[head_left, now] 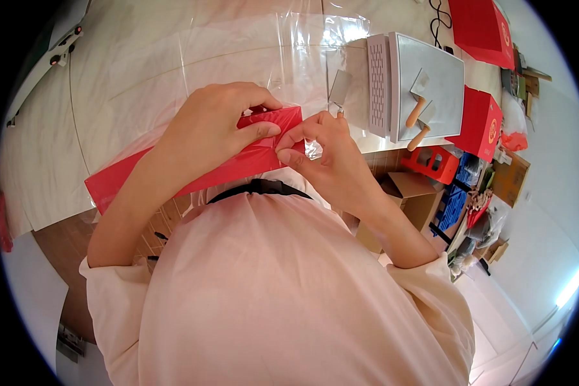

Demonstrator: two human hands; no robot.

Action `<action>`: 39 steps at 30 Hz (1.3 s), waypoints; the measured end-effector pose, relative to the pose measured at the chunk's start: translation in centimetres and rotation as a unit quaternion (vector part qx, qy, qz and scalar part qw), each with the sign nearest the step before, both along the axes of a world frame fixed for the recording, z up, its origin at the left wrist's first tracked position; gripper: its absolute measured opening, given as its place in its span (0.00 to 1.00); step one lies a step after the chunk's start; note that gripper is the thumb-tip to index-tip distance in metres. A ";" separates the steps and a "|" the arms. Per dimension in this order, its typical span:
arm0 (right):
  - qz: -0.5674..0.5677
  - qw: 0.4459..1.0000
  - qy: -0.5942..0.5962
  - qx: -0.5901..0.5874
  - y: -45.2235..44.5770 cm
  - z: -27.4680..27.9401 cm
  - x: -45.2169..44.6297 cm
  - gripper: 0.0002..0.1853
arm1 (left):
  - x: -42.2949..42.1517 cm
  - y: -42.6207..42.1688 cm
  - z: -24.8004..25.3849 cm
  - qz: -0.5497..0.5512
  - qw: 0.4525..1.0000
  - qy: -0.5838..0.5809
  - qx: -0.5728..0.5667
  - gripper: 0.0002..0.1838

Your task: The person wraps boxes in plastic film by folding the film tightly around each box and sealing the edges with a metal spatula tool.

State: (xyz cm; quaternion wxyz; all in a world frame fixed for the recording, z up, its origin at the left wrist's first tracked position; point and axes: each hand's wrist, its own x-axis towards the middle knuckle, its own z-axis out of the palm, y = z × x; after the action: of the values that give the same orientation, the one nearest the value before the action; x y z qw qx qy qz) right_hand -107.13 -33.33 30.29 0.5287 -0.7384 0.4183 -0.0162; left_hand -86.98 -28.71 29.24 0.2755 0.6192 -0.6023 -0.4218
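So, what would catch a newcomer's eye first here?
Probably the long red box at the near edge of the table, with the left hand gripping it and the right hand at its right end. Next, the grey-topped case to the right, carrying two wooden-handled tools.

Pale, veined table (38,154) over brown floor (61,254), whitish wall (537,193), bright strip light (571,287).

Held red box (248,157) partly hidden behind left forearm (156,170).
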 end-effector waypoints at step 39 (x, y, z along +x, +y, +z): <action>-0.038 0.991 0.001 -0.131 2.0 0.4 1.1 0.05 | 0.4 -0.6 0.0 -0.004 0.996 0.056 0.070 0.12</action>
State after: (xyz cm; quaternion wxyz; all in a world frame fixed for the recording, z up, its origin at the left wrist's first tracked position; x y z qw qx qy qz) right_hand -106.06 -31.32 30.64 0.4260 -0.7847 0.4410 -0.0907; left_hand -86.55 -29.27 29.20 0.2632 0.6097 -0.5575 -0.4983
